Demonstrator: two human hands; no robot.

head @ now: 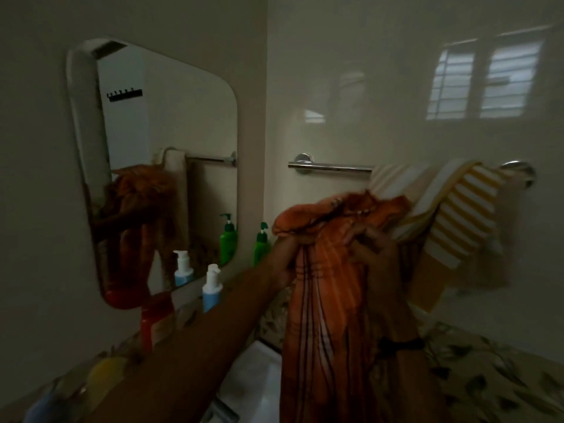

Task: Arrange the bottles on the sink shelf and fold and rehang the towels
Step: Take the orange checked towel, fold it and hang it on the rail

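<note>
An orange striped towel hangs bunched in front of me, gripped near its top by both hands. My left hand clutches its left edge and my right hand its right. Behind it a yellow-and-white striped towel drapes over the right end of the chrome towel bar. On the shelf under the mirror stand a green pump bottle, a blue-and-white pump bottle and a red bottle. A blurred yellow object and a blue one lie nearer.
A rounded mirror hangs on the left wall and reflects the bottles and towel. The white sink basin lies below my arms. A leaf-patterned counter runs along the right. The glossy tiled wall reflects a window.
</note>
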